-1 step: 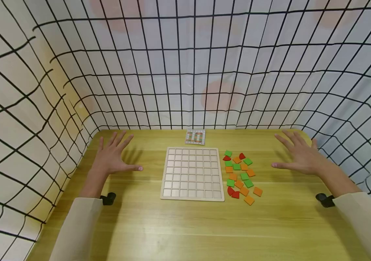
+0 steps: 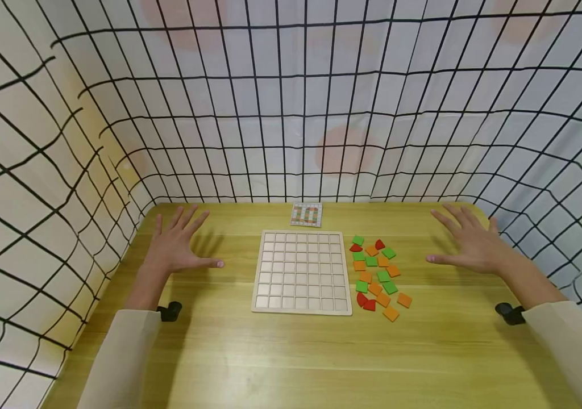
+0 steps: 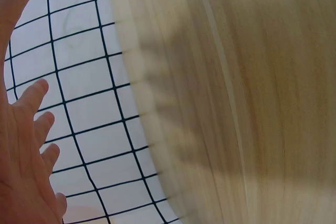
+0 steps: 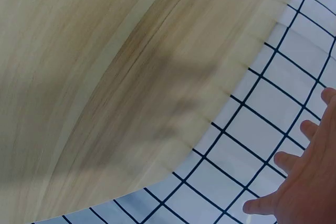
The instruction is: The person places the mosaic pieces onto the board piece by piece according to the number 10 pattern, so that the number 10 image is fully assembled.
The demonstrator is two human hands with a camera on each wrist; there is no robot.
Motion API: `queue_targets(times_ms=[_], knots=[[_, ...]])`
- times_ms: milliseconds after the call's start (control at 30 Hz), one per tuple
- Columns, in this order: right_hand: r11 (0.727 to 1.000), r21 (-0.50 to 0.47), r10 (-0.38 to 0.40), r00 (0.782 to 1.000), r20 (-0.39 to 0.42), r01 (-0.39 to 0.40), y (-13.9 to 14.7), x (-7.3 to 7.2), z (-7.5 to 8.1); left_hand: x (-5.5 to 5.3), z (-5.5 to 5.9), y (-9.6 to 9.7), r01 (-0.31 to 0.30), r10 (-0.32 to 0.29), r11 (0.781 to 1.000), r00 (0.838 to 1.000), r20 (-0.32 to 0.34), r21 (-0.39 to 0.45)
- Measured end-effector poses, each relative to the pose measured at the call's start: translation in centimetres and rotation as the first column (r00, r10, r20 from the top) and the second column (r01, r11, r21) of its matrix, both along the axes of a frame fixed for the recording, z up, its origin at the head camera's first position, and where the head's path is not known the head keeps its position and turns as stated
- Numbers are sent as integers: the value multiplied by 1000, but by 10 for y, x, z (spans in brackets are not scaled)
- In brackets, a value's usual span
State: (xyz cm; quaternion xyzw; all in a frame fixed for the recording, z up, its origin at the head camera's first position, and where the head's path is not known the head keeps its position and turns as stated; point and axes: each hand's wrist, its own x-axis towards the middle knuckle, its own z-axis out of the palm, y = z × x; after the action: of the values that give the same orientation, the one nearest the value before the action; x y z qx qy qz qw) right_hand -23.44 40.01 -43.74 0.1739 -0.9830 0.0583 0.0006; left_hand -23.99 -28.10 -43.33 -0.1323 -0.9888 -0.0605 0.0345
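Note:
My left hand (image 2: pixel 174 245) is spread over the left side of the table, thumb toward the middle, holding nothing. On the right, my right hand (image 2: pixel 470 244) is spread the same way, its thumb pointing at the loose pieces. Between them lies a pale wooden grid board (image 2: pixel 302 272) with bare square cells. Just right of the board are scattered green squares (image 2: pixel 371 261), orange squares (image 2: pixel 390 313) and red rounded pieces (image 2: pixel 369 305). Behind the board lies a small pattern card (image 2: pixel 306 215). The wrist views show the spread left fingers (image 3: pixel 32 95) and right fingers (image 4: pixel 286 162).
The wooden table (image 2: pixel 291 358) ends at the back against a black grid net (image 2: pixel 283 116) over white cloth, which also runs along both sides. A black wrist-camera mount (image 2: pixel 170 311) sits by the left wrist, another mount (image 2: pixel 510 313) by the right.

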Motion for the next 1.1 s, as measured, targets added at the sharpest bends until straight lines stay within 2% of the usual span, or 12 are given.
queue_targets(times_ms=[300,467,633,800,1100], knots=[[1000,-8,-10,1000,0,10,-1,-3,-2,-2,-1,-1,3,-3,1000,1000,1,-3],[998,-61,-11,1000,9,11,-6,-2,-6,-3,-5,-1,54,-54,998,999,-3,16],[992,-120,-30,999,27,33,-18,-3,-18,1,-17,2,107,-107,992,994,-1,64],[986,-164,-4,1000,17,7,-37,-5,-30,6,-29,11,109,-109,987,994,-7,114],[967,-254,28,1000,0,-27,-74,-12,-54,19,-48,36,113,-127,967,991,49,229]])
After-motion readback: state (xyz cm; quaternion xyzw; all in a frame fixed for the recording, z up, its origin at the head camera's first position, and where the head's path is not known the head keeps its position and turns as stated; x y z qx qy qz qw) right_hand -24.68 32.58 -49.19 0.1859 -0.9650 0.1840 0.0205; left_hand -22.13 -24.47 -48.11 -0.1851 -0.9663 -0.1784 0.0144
